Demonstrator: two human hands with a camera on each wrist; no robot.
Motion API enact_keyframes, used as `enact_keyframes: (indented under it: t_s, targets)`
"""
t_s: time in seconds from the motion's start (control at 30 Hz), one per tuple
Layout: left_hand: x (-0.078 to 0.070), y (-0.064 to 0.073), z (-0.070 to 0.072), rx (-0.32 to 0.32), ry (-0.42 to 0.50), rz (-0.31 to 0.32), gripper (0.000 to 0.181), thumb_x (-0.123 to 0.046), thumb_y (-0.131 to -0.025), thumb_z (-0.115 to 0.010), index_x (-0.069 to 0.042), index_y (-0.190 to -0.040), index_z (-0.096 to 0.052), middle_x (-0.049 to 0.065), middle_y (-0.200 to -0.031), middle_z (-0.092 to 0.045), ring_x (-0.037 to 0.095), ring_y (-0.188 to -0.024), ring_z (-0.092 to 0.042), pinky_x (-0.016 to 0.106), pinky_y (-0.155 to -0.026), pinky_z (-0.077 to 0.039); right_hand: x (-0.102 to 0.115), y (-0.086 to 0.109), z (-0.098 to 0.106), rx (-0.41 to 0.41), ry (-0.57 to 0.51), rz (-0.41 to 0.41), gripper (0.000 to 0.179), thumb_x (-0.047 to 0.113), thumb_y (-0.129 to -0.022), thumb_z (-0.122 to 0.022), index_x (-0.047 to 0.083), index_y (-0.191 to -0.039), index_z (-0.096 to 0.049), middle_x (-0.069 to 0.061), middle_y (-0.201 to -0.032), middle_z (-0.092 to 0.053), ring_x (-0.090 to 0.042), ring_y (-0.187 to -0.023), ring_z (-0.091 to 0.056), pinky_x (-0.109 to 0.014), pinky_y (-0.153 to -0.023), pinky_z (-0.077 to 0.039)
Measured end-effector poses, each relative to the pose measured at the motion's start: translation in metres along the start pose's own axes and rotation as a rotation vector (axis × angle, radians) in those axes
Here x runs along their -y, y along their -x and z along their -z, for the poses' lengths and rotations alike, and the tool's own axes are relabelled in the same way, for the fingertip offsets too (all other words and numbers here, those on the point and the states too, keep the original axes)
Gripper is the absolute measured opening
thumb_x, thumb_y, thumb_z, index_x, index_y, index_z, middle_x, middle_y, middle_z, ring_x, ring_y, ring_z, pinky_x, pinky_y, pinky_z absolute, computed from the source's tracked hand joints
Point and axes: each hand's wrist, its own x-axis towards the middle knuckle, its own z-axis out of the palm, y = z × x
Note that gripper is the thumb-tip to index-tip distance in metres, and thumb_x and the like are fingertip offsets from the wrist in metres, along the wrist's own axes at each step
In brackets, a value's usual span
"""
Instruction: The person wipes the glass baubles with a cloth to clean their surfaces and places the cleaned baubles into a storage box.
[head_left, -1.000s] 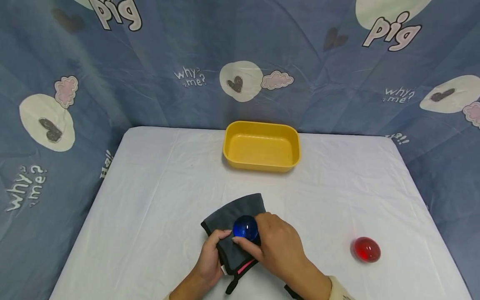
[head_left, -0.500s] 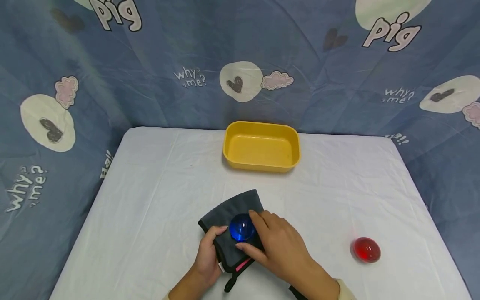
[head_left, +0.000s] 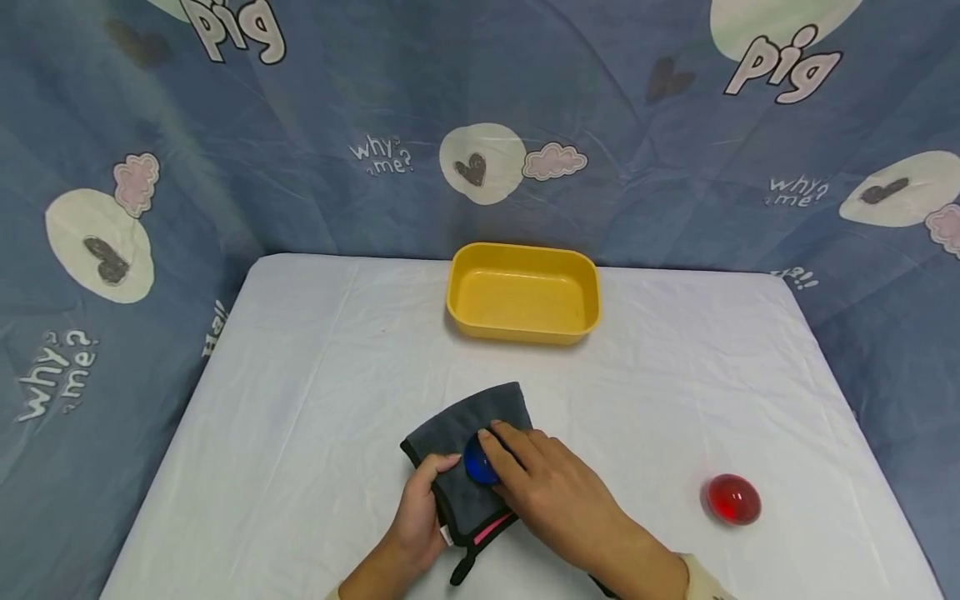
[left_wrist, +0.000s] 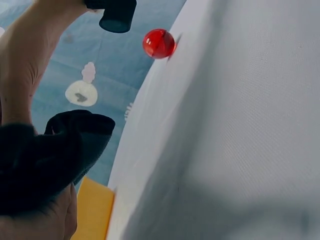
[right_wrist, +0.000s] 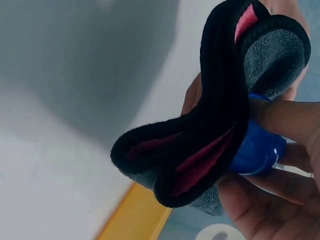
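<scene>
My left hand (head_left: 416, 517) grips the near-left edge of a folded dark grey cloth (head_left: 468, 417), thumb on top. Black binding trims the cloth, a loop hangs from its near corner, and pink lining (right_wrist: 197, 167) peeks out between the folds. On the cloth sits a clear blue ball (head_left: 478, 462), close by the left thumb tip. Reaching in from the right, my right hand (head_left: 562, 500) covers much of the ball from above. In the right wrist view its thumb and fingers hold the blue ball (right_wrist: 260, 150) from two sides against the cloth.
Off to the right on the white-covered table (head_left: 337, 350) lies a clear red ball (head_left: 733, 500). A yellow rectangular tray (head_left: 525, 333) stands at the back edge. Blue printed fabric (head_left: 337, 208) hangs behind and along both sides.
My right hand's fingers have moved left and over the blue ball, hiding more of it. The cloth, still in my left hand, has shifted slightly.
</scene>
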Motion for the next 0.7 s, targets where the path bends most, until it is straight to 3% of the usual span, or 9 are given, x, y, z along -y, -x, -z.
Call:
enact_keyframes:
  t_s: [0.13, 0.33, 0.57, 0.7]
  targets:
    - [0.0, 0.0, 0.0, 0.008, -0.01, -0.008, 0.056, -0.028, -0.105, -0.032, 0.006, -0.15, -0.035, 0.007, -0.132, -0.063, 0.015, -0.118, -0.065, 0.032, -0.101, -0.054, 0.0, 0.001, -0.002, -0.017, -0.017, -0.022, 0.066, 0.02, -0.081, -0.092, 0.002, -0.139, -0.065, -0.016, -0.135, -0.066, -0.029, -0.113, -0.068, -0.039, -0.096, -0.057]
    - [0.002, 0.0, 0.0, 0.02, -0.017, 0.003, 0.059, -0.028, -0.105, -0.031, 0.007, -0.152, -0.031, 0.008, -0.134, -0.062, 0.015, -0.119, -0.064, 0.032, -0.102, -0.053, 0.001, 0.002, -0.01, -0.044, -0.09, -0.09, 0.064, 0.028, -0.087, -0.088, -0.003, -0.138, -0.063, -0.015, -0.126, -0.066, -0.026, -0.108, -0.068, -0.037, -0.092, -0.059]
    - [0.003, 0.0, -0.003, 0.019, -0.015, -0.002, 0.054, -0.027, -0.105, -0.033, 0.007, -0.147, -0.037, 0.007, -0.128, -0.064, 0.015, -0.117, -0.065, 0.032, -0.1, -0.054, 0.003, 0.004, -0.018, -0.112, -0.089, -0.212, 0.06, 0.049, -0.101, -0.066, -0.007, -0.122, -0.067, -0.012, -0.099, -0.065, -0.02, -0.086, -0.065, -0.033, -0.072, -0.061]
    - [0.004, 0.0, -0.005, 0.035, -0.003, -0.009, 0.051, -0.025, -0.105, -0.032, 0.006, -0.144, -0.039, 0.006, -0.129, -0.063, 0.015, -0.118, -0.064, 0.033, -0.102, -0.053, 0.004, 0.003, -0.021, -0.121, -0.106, -0.294, 0.06, 0.055, -0.102, -0.061, -0.004, -0.111, -0.068, -0.008, -0.09, -0.063, -0.016, -0.075, -0.06, -0.032, -0.064, -0.058]
